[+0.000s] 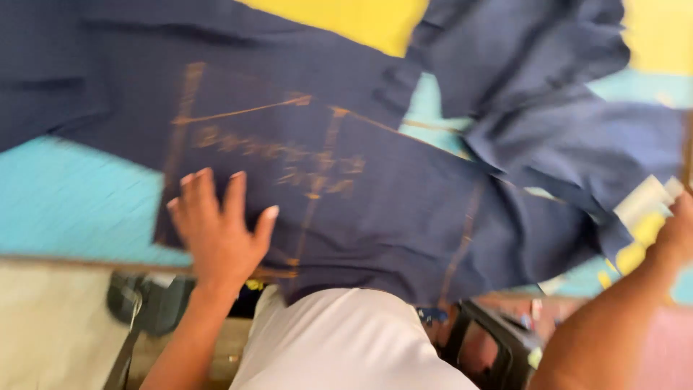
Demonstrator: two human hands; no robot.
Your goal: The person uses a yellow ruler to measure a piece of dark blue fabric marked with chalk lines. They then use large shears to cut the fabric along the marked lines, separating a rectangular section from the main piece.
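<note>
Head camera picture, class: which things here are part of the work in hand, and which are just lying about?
In hand:
- dark blue cloth with orange chalk lines
- left hand, flat on the cloth
- right hand, at the cloth's right edge; grip too blurred to tell
- table, blue and yellow, under the cloth

Lying about:
- black object below the table edge
- black frame on the floor

The dark blue cloth [404, 217] looks soft and matt, with rough orange chalk lines [317, 155] drawn on it. The worktop [72, 209] looks smooth, painted blue and yellow.
</note>
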